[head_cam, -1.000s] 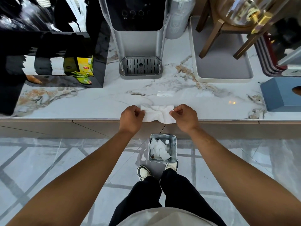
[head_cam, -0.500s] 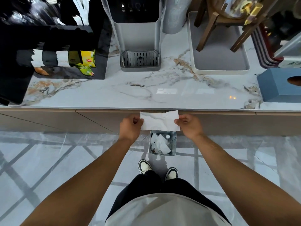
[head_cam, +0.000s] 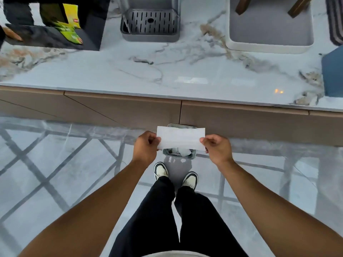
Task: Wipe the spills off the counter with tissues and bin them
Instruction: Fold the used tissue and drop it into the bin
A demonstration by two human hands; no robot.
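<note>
We hold one tissue (head_cam: 181, 138) stretched flat between our two hands — the left hand (head_cam: 146, 147) pinching its left edge, the right hand (head_cam: 217, 147) pinching its right edge, the hands apart by the tissue's width. It hangs directly over the small metal bin (head_cam: 179, 154) on the floor, in front of the cabinet face and just ahead of our two shoes (head_cam: 160, 169).

As we judge it, the task is near the close of a round: the tissue is off the worktop (head_cam: 111, 71) and poised for the drop, yet it is not in the bin, since both hands are clamped on it. Inside the bin we see crumpled white tissues, more than one, though the held sheet hides most of them and we cannot count them. The stretch of worktop in view shows marble veining and a few glints; we cannot tell whether any wet patch is left among them.

Counted: one tissue in hand, one bin, one drip tray (head_cam: 150, 25) at the back, one pale tray (head_cam: 269, 46) to its right, one blue box (head_cam: 333, 71) at the right edge — likely the tissue supply.
</note>
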